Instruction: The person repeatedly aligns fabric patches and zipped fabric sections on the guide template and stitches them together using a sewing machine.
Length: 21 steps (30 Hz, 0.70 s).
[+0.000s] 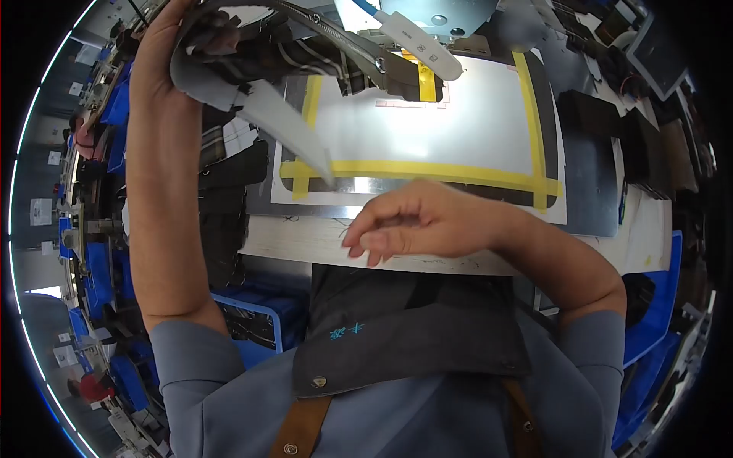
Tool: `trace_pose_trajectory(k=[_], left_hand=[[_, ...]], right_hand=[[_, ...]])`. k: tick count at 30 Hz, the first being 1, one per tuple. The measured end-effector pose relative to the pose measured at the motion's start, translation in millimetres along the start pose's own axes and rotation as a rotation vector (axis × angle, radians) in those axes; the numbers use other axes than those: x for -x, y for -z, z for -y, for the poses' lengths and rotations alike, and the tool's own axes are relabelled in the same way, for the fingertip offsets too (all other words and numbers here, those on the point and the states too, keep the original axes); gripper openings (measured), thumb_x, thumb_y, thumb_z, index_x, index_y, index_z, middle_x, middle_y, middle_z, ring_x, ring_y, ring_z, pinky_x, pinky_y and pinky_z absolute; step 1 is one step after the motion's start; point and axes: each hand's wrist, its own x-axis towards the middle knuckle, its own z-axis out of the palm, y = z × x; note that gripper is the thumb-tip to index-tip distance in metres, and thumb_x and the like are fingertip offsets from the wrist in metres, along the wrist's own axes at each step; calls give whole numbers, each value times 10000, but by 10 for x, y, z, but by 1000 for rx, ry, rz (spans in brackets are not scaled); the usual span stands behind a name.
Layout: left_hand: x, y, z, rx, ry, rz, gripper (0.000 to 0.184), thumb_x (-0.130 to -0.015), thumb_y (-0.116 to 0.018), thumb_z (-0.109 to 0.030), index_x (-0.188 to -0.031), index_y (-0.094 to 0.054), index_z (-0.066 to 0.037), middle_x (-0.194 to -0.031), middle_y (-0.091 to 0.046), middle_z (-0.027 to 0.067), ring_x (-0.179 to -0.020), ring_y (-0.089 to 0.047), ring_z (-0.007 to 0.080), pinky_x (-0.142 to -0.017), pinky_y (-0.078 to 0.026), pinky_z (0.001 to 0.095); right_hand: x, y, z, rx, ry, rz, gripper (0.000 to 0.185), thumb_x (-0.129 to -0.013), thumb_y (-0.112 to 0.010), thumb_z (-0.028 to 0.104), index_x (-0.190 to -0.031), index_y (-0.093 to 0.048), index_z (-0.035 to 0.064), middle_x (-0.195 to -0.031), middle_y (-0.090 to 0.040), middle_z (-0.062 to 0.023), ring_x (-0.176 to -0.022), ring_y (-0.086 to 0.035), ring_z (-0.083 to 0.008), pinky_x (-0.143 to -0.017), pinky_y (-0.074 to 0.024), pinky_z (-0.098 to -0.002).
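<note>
My left arm reaches to the upper left, where my left hand (174,17) is mostly hidden by a dark garment piece (305,61) that it grips. This piece has grey lining, plaid cloth and a metal zipper (336,32) along its upper edge. A pale, motion-blurred strip (286,126) slants down from it. Over the front edge of the table hangs my right hand (427,221), its fingers loosely bent and apart, with nothing visible in them. Behind it lies a white sheet (427,137) bordered with yellow tape.
A sewing machine (443,19) with a white hand-held-shaped unit (420,46) stands at the back. Dark plaid pieces (233,175) lie left of the sheet. Black boxes (599,114) sit at the right. Blue crates (259,313) flank my lap below the table (298,237).
</note>
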Motion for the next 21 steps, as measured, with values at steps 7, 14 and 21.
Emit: trace_pose_trajectory(k=[7, 14, 21], left_hand=[[453, -838, 1019, 163, -381, -213, 281, -941, -599, -68, -1200, -584, 40, -1123, -708, 140, -1049, -700, 214, -975, -570, 360], [990, -381, 2099, 556, -139, -302, 228, -1038, -471, -154, -1189, -576, -20, -1089, -712, 124, -1081, -681, 258, -1013, -532, 414], [888, -924, 1867, -85, -130, -596, 794, -988, -585, -344, -1582, -120, -96, -1624, -169, 151, -1502, -240, 307, -1218, -226, 449]], right_hand=[[-405, -459, -470, -443, 516, -228, 799, -1048, -599, 360, -1607, -129, 38, -1557, -325, -102, -1241, -517, -176, -1079, -429, -357], [-112, 217, -316, -690, 564, -915, 339, -1045, -547, 174, -1347, -508, 24, -1314, -600, -64, -1209, -570, -164, -1097, -440, -398], [-61, 436, -402, -319, 412, -1139, 292, -1018, -546, 179, -1222, -580, -26, -1140, -640, -89, -1080, -576, -148, -981, -455, -344]])
